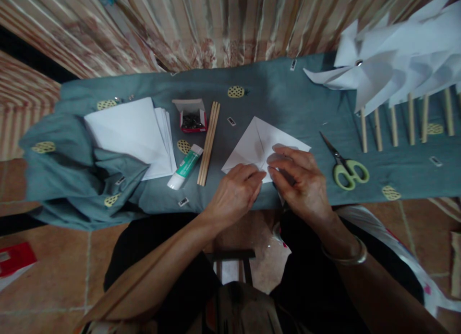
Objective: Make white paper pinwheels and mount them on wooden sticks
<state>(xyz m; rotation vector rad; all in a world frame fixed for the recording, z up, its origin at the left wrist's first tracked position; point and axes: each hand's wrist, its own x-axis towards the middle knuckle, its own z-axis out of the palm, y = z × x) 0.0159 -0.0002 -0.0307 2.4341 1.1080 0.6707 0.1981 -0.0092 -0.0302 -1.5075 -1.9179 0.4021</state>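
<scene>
One angular, creased white paper sheet [248,144], at near centre, is gripped by the left hand [236,187], fingers bunched; the right hand [304,180] is loosely curled, its hold unclear. Edges are best kept aligned.

curtain [230,26] across the top of the frame: striped, hanging in folds, reddish patterning toward the lower edge. blue tie [109,0] at upper left. dark bar [36,50] slanting through the upper left.

cloth [281,103] grey-green, spanning the middle of the frame; fairly flat at centre, bunched at left. yellow pineapple prints [236,92] and small label-like prints [231,121] scattered over it.

floor [65,276] of brownish tiles, pale joints, lower left and lower right. red packet [16,258] on it at far left. white sheeting [374,228] with pink marks, lower right; material unclear.
</scene>
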